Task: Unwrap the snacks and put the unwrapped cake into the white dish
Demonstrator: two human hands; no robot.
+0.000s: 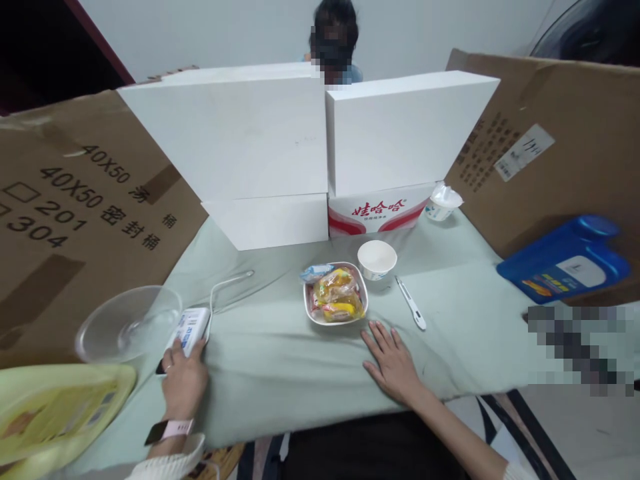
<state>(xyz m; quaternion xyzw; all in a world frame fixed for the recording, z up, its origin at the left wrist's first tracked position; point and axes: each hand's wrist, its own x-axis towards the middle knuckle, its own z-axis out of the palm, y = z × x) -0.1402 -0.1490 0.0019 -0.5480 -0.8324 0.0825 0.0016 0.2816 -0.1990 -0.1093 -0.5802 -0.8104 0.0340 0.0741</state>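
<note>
My left hand [184,380], with a watch on the wrist, grips the near end of a small white box with blue print [191,327]. A dark edge shows beneath the box, and a white cable [214,293] runs beside it. My right hand [393,363] lies flat on the cloth, fingers spread and holding nothing. Just beyond its fingertips stands a white bowl [335,323] filled with wrapped snacks [336,293]. An empty white paper bowl [377,259] is behind that, and a white utility knife [411,303] lies to the right.
White boxes [265,140] form a wall at the back, with a person [336,40] behind. Cardboard sheets [550,167] flank the table. A clear plastic bowl [130,323] and yellow bottle [60,413] sit left; a blue bottle [570,263] and a tissue-filled cup [443,203] are right.
</note>
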